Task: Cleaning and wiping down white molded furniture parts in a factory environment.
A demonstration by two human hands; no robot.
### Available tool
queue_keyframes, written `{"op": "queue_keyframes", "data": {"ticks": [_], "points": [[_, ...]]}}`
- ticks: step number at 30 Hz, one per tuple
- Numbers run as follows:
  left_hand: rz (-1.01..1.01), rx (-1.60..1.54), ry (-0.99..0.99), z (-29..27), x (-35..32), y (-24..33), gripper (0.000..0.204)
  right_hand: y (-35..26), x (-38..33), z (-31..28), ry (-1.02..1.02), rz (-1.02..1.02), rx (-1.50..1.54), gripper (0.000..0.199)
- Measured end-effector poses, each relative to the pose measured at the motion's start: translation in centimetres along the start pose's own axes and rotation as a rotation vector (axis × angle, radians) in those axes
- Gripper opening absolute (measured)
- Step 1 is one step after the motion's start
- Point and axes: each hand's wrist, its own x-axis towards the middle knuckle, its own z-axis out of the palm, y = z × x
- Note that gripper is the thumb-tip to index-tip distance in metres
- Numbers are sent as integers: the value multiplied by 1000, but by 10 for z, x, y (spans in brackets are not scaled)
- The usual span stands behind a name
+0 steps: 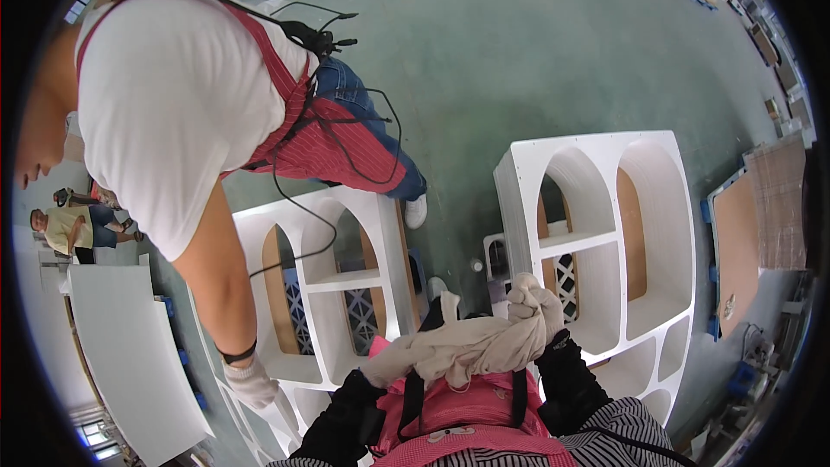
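Right hand [538,306] closed on one beige cloth [462,348], left hand [382,370] grip unclear, two white shelf units [577,245] [346,280]

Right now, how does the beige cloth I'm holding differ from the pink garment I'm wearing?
The beige cloth is bunched up in your right hand, while the pink garment is worn across your front. The cloth is pale and looks plain; the garment is bright pink with a bow-shaped decoration. Both look like creased fabric.
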Motion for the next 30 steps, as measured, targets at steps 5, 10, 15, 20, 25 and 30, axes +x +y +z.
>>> {"op": "queue_keyframes", "data": {"ticks": [5,10,15,20,25,30], "points": [[375,-444,223,27,34,93,42,14,60,30,80,-10,42,22],[401,-132,195,31,107,171,56,8,143,122,332,-148,-89,20],[161,118,293,26,190,261,55,-83,227,146,257,-202,-89,20],[-19,853,142,46,282,386,35,-206,295,160,75,-453,-38,16],[215,1066,51,91,355,482,31,-277,318,180,167,-747,-170,7],[376,1658,-139,151,429,547,41,-337,351,201,147,-895,76,7]]}}
